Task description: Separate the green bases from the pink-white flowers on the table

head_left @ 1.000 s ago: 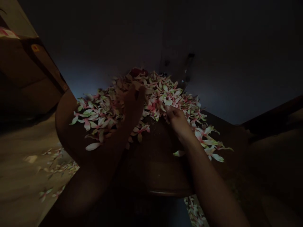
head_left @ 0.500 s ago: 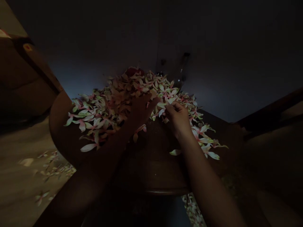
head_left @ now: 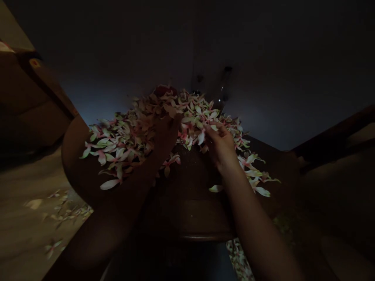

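I have the left hand (head_left: 165, 134) sunk into a heap of pink-and-white blossoms (head_left: 187, 121), its fingers curled, and I can't tell whether they hold anything. The right hand (head_left: 221, 147) lies at the heap's front, its fingertips (head_left: 211, 128) close together on the petals; I can't confirm a clamp. The heap sits on a dark wooden table (head_left: 205, 237), close to its left edge and trailing out to the right. One loose petal (head_left: 216, 188) lies near the right wrist. Only a narrow strip of blossoms separates my hands, and the table's curved near rim runs below both wrists. A clear glass vessel (head_left: 223, 91) stands just behind the heap. Scattered blossoms (head_left: 61, 212) lie on the floor (head_left: 26, 234) left of the table.
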The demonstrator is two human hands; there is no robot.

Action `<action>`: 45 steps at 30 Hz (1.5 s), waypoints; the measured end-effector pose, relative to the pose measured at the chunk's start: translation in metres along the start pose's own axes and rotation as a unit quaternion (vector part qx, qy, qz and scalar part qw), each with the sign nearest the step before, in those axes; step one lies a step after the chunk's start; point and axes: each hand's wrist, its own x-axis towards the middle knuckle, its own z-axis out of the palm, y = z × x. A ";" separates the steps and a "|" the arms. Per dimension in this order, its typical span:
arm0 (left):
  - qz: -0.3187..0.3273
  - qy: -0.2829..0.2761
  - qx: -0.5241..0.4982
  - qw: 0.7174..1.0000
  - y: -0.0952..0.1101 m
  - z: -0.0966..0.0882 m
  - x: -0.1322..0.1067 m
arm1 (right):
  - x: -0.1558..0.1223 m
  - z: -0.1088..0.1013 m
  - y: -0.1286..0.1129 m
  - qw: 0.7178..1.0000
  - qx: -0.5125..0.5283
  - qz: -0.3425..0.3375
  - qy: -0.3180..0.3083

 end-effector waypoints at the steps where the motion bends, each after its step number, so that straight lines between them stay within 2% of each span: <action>1: -0.009 0.005 -0.005 1.000 0.000 0.000 0.000 | -0.003 -0.003 -0.007 0.998 -0.051 -0.042 0.007; 3: -0.022 0.010 -0.003 1.000 -0.001 0.000 0.001 | -0.014 -0.012 -0.026 0.972 -0.181 -0.140 0.042; 5: -0.028 -0.003 -0.001 1.000 -0.001 0.002 0.000 | -0.030 -0.028 -0.046 0.918 -0.315 -0.218 0.102; 8: -0.027 -0.009 -0.023 0.999 -0.003 0.007 -0.004 | -0.053 -0.064 -0.066 0.831 -0.464 -0.249 0.180; 11: -0.033 -0.026 -0.058 0.997 -0.003 0.011 -0.008 | -0.064 -0.097 -0.067 0.748 -0.604 -0.232 0.150; 13: -0.048 -0.051 -0.080 0.994 -0.001 0.012 -0.010 | -0.068 -0.106 -0.064 0.698 -0.668 -0.231 0.115; 14: -0.059 -0.061 -0.090 0.992 0.001 0.012 -0.011 | -0.069 -0.105 -0.063 0.685 -0.677 -0.243 0.113; 15: -0.070 -0.069 -0.099 0.990 0.003 0.012 -0.011 | -0.069 -0.100 -0.063 0.686 -0.669 -0.261 0.115; 16: -0.077 -0.078 -0.103 0.989 0.006 0.011 -0.011 | -0.069 -0.091 -0.064 0.700 -0.646 -0.282 0.115; 17: -0.078 -0.084 -0.099 0.989 0.008 0.010 -0.011 | -0.068 -0.078 -0.065 0.726 -0.611 -0.298 0.106; 19: -0.056 -0.080 -0.061 0.993 0.011 0.008 -0.011 | -0.060 -0.045 -0.065 0.801 -0.513 -0.304 0.054; 21: -0.019 -0.063 -0.003 0.998 0.012 0.006 -0.010 | -0.046 -0.010 -0.059 0.871 -0.406 -0.276 -0.017; 22: -0.002 -0.054 0.025 0.998 0.012 0.005 -0.009 | -0.037 0.005 -0.052 0.895 -0.357 -0.263 -0.048; 24: 0.025 -0.051 0.076 0.995 0.010 0.003 -0.008 | -0.018 0.027 -0.032 0.924 -0.285 -0.239 -0.084; 26: 0.048 -0.079 0.118 0.989 0.008 0.002 -0.007 | -0.003 0.034 -0.010 0.945 -0.233 -0.212 -0.083; 30: 0.117 -0.150 0.171 0.967 0.007 0.005 -0.008 | 0.007 0.020 0.018 0.971 -0.170 -0.160 -0.057; 34: 0.171 -0.206 0.173 0.948 0.004 0.011 -0.010 | 0.009 0.003 0.018 0.977 -0.160 -0.120 -0.071; 36: 0.167 -0.201 0.163 0.951 0.001 0.014 -0.010 | 0.012 0.000 0.017 0.978 -0.152 -0.113 -0.087; 40: 0.127 -0.140 0.159 0.969 -0.003 0.015 -0.009 | 0.015 0.001 0.021 0.984 -0.096 -0.099 -0.115; 45: 0.063 -0.160 0.092 0.981 -0.002 0.013 -0.010 | 0.013 0.003 0.016 0.986 -0.085 -0.092 -0.113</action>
